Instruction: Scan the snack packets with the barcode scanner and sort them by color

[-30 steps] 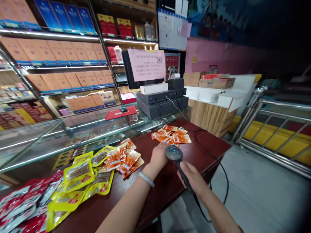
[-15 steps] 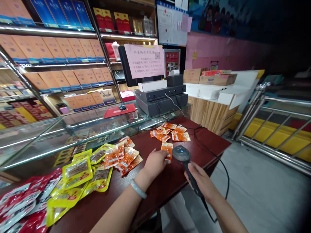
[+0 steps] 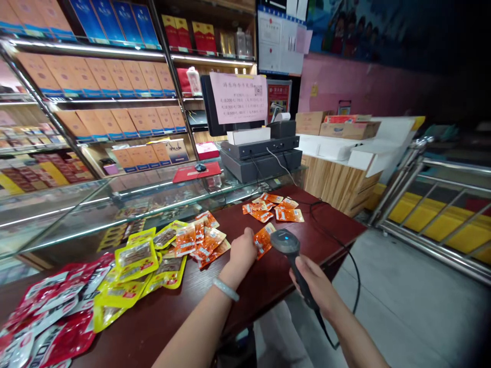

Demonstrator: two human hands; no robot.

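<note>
My right hand (image 3: 315, 283) is wrapped round the handle of a black barcode scanner (image 3: 286, 242), its head pointing left with a small blue light on top. Just left of the scanner head is an orange snack packet (image 3: 264, 240), tilted on the dark red table. My left hand (image 3: 244, 250), a pale bangle on its wrist, is closed at the packet's left edge; its fingertips are mostly hidden behind the hand. A small group of orange packets (image 3: 289, 214) lies beyond. To the left are another orange pile (image 3: 207, 243) and yellow-edged snack packs (image 3: 136, 260).
Red and white bags (image 3: 63, 312) cover the table's left end. Behind stand a glass counter (image 3: 153, 197), a monitor with a pink sign (image 3: 240, 99) and a cash drawer (image 3: 263, 163). The scanner's black cable (image 3: 355, 271) hangs off the right edge; a metal railing (image 3: 452, 214) stands beyond.
The orange packet at my left hand has turned from nearly upright to slanted. My left hand has drawn slightly back to its left side. The whole view has shifted a little.
</note>
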